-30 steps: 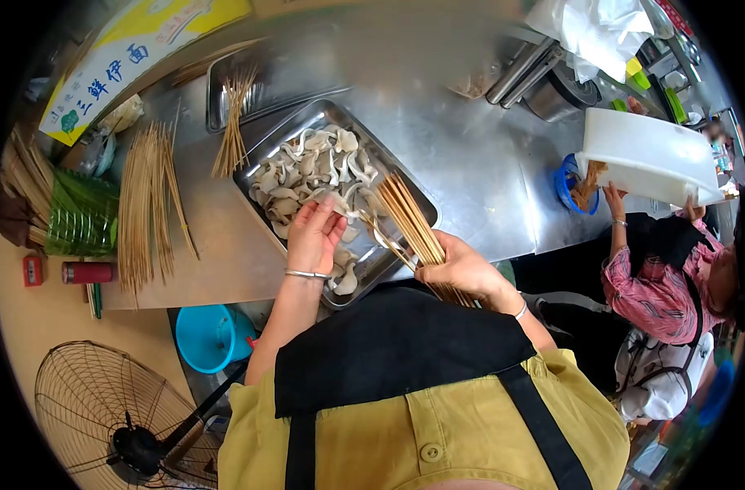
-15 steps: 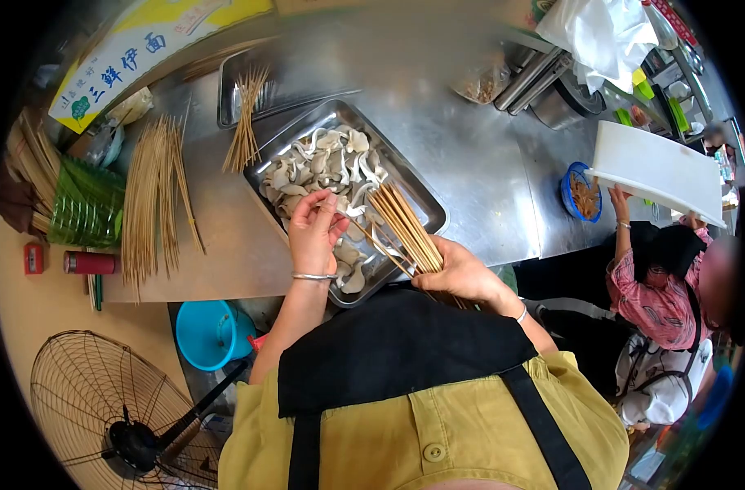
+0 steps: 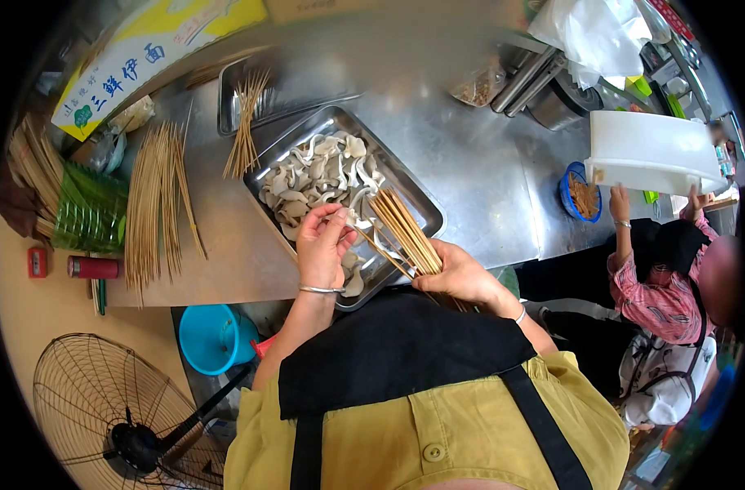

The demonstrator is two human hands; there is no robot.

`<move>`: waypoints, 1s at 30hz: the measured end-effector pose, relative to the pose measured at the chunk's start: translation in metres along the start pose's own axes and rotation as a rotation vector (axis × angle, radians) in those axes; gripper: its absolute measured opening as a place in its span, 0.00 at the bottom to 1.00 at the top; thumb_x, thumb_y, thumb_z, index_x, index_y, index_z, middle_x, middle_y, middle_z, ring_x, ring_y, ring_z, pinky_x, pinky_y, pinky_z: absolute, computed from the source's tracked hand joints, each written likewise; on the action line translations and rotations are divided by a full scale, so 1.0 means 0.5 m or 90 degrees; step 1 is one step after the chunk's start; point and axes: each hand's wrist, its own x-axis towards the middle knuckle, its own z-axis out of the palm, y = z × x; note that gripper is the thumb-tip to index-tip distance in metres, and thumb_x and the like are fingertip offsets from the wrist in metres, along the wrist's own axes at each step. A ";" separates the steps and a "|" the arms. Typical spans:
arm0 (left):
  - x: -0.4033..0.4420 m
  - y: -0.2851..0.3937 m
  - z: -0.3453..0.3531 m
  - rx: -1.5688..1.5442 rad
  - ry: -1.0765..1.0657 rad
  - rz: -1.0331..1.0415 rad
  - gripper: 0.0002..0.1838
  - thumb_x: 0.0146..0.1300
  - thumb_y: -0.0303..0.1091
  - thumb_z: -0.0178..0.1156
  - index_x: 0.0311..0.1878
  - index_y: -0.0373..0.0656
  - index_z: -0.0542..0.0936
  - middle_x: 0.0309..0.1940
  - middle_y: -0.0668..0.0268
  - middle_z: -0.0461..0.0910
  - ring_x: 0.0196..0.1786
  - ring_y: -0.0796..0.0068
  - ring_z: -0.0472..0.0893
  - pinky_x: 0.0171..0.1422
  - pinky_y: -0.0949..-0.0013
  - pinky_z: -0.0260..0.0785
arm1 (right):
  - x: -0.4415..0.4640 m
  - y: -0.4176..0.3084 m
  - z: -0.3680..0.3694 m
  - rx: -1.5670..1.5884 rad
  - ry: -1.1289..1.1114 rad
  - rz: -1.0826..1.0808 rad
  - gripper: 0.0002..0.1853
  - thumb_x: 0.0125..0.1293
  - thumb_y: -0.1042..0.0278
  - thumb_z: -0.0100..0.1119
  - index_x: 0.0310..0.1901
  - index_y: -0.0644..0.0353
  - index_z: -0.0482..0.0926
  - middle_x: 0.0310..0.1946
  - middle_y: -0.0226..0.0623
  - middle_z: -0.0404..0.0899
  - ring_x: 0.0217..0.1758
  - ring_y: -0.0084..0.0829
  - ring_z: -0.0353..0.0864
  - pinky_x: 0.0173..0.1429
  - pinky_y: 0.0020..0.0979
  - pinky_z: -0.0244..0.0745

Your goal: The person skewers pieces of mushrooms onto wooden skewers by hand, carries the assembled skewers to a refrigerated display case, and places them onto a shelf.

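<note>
My right hand [image 3: 462, 275] is closed round a bundle of bamboo skewers [image 3: 406, 229], which point up and left over a steel tray [image 3: 413, 189]. One skewer [image 3: 382, 249] sticks out apart from the bundle, its tip near my left fingers. My left hand [image 3: 322, 249] is pinched on a small pale piece of oyster mushroom at that tip; the fingers partly hide it. Torn grey-white oyster mushrooms [image 3: 311, 178] lie heaped in the tray under both hands.
Loose skewers [image 3: 156, 204] lie left on the steel counter [image 3: 487, 188]. Others rest across a second tray [image 3: 227, 98] behind. A blue bucket [image 3: 213, 339] and a fan [image 3: 115, 408] stand lower left. At right, a co-worker [image 3: 658, 269] holds a white tub [image 3: 654, 151] near a blue basket [image 3: 570, 196].
My left hand has shifted slightly right and down, bringing its pinched fingers closer to the skewer tip. My right hand keeps its bundle. The co-worker's white tub has tilted.
</note>
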 end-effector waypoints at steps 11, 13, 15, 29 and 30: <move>-0.008 -0.014 0.036 -0.013 0.006 -0.118 0.07 0.59 0.29 0.61 0.40 0.43 0.75 0.30 0.70 0.77 0.29 0.82 0.77 0.34 0.79 0.74 | -0.011 -0.020 -0.011 -0.059 0.037 0.006 0.26 0.49 0.75 0.63 0.52 0.67 0.70 0.36 0.30 0.74 0.38 0.20 0.72 0.44 0.22 0.70; -0.011 -0.024 0.043 0.038 -0.016 -0.153 0.07 0.60 0.31 0.61 0.40 0.45 0.75 0.31 0.71 0.78 0.32 0.81 0.78 0.34 0.78 0.74 | -0.009 -0.015 -0.016 -0.077 0.050 0.001 0.26 0.48 0.75 0.63 0.52 0.68 0.70 0.36 0.30 0.75 0.38 0.20 0.72 0.44 0.23 0.70; -0.010 -0.038 0.054 0.053 -0.002 -0.162 0.08 0.59 0.32 0.62 0.40 0.45 0.75 0.32 0.71 0.78 0.32 0.81 0.78 0.35 0.78 0.74 | -0.005 -0.009 -0.023 -0.093 0.062 -0.006 0.26 0.48 0.75 0.63 0.51 0.68 0.70 0.35 0.31 0.75 0.38 0.21 0.72 0.44 0.23 0.70; 0.135 -0.085 0.014 0.939 -0.211 0.283 0.14 0.59 0.32 0.54 0.50 0.43 0.75 0.35 0.53 0.80 0.33 0.58 0.80 0.36 0.61 0.73 | -0.088 0.032 -0.093 0.282 0.120 0.018 0.24 0.51 0.81 0.57 0.52 0.68 0.67 0.30 0.35 0.76 0.30 0.23 0.76 0.35 0.24 0.73; 0.136 -0.088 0.033 0.951 -0.239 0.407 0.13 0.55 0.30 0.53 0.44 0.44 0.78 0.34 0.54 0.80 0.35 0.53 0.79 0.41 0.57 0.71 | -0.094 0.029 -0.095 0.302 0.129 0.031 0.21 0.51 0.81 0.58 0.49 0.67 0.69 0.29 0.35 0.76 0.30 0.23 0.76 0.35 0.23 0.73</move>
